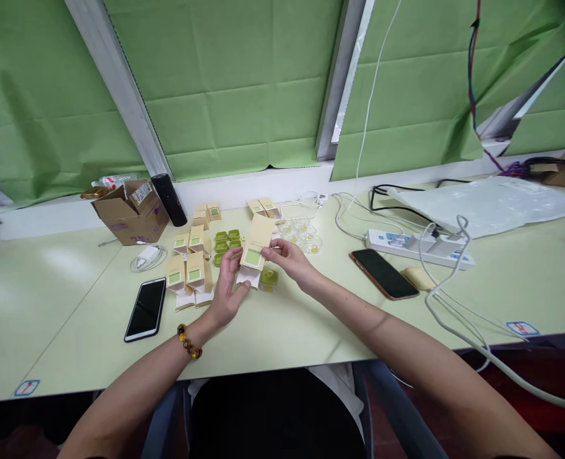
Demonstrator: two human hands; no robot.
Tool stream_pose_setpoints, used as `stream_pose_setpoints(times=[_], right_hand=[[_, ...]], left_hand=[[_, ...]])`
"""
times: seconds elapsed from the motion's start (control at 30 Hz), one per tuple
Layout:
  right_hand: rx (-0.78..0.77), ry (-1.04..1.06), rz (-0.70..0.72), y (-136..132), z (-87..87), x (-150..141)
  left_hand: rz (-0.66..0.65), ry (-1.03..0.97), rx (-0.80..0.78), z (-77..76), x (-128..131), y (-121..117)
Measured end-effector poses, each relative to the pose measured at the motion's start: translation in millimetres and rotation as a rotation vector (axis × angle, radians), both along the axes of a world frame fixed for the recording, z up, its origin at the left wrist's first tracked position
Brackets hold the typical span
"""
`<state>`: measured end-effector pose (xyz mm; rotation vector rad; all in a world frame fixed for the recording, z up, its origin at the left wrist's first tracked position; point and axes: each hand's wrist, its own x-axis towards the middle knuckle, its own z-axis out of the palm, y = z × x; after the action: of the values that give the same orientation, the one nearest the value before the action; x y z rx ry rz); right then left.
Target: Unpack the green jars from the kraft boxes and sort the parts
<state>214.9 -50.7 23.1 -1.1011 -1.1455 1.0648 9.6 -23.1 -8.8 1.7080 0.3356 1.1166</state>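
Between my two hands I hold a small tan paper box (pixel 259 234) with a green window, its white bottom flap folded out. My left hand (pixel 228 287) is closed on the box's lower left side, thumb at the flap. At the box's right edge, my right hand (pixel 289 260) pinches it with thumb and fingers. Just below my right hand sits a clear container with a green lid (pixel 269 278). Several green containers (pixel 221 236) stand behind my left hand. To the left are several similar tan boxes (pixel 195 271). Clear plastic cups (pixel 313 244) are grouped behind my right hand.
A white phone (pixel 146 308) lies at left, and a brown-cased phone (pixel 382 273) at right beside a power strip (pixel 420 247) with loose cables. An open cardboard box (pixel 132 217) and a black cylinder (pixel 169 199) stand by the wall. A charger (pixel 148 256) lies near them.
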Motion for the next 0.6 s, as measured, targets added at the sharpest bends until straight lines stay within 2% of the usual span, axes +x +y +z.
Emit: stream_pose_setpoints(times=[0.1, 0.23, 0.47, 0.6], right_hand=[[-0.012, -0.033, -0.021, 7, 1.4, -4], [-0.002, -0.063, -0.062, 9, -5.7, -8], [0.019, -0.049, -0.08, 5, -14.4, 0], [0.039, -0.067, -0.101, 1, -16.2, -3]], left_hand=[[0.128, 0.019, 0.021, 2.6, 3, -1], [0.307, 0.118, 0.026, 2.6, 5, -3], [0.271, 0.269, 0.17, -1.1, -3, -4], [0.322, 0.28, 0.162, -2.2, -2, -3]])
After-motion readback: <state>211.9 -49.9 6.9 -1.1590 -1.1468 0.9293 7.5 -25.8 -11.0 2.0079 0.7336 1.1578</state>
